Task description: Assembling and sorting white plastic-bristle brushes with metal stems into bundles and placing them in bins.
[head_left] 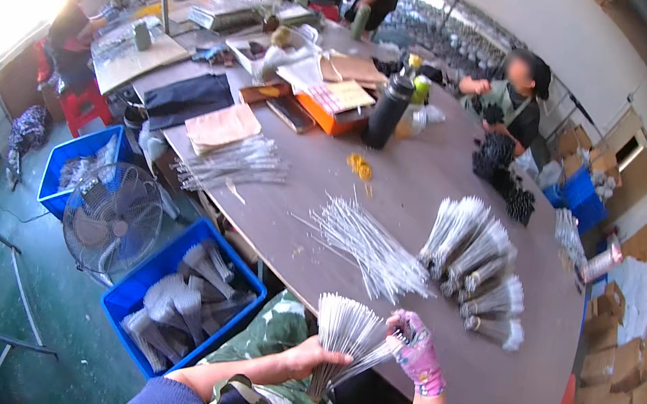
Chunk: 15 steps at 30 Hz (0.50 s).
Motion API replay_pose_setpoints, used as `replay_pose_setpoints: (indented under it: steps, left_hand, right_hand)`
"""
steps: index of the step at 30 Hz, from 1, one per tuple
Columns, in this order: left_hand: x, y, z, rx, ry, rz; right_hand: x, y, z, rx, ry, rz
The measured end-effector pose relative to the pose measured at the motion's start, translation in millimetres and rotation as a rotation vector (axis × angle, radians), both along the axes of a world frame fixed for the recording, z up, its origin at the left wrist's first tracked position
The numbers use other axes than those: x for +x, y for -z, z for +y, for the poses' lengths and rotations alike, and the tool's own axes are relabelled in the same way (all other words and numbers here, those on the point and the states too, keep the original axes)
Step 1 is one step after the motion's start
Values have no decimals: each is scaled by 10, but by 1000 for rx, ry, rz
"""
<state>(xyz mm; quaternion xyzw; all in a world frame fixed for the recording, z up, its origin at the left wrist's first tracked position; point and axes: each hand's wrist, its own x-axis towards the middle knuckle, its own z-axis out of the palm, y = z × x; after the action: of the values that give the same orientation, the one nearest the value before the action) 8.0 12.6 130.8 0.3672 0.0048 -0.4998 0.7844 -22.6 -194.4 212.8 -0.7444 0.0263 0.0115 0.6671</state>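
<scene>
My left hand (309,358) is closed around a fanned bundle of thin white stems (344,326), just off the table's near edge. The bundle stands roughly upright, its white tips spread at the top. My right hand (419,357), in a pink patterned glove with bare fingertips, is beside it, fingers curled around several stems that lean out to the right. Whether those stems belong to the bundle I cannot tell. Ahead on the brown table lies a loose pile of similar stems (371,248). Several gathered bundles (477,260) lie right of it.
Left of me, a blue bin (171,258) holds more bundles beside a standing fan (113,224). Yellow rubber bands (359,166), a black bottle (389,111) and an orange box (334,122) are farther up the table. Across it, a person (519,98) handles dark bundles (502,167).
</scene>
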Motion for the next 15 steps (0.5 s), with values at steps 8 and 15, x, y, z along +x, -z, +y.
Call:
replay_pose_setpoints:
  steps: [8, 15]
  left_hand:
    - [28, -6, 18, -2, -75, -7]
    - [95, 18, -24, -16, -57, -9]
  right_hand:
    - [158, -167, 193, 118, -30, -70]
    - [247, -183, 64, -132, -89, 63]
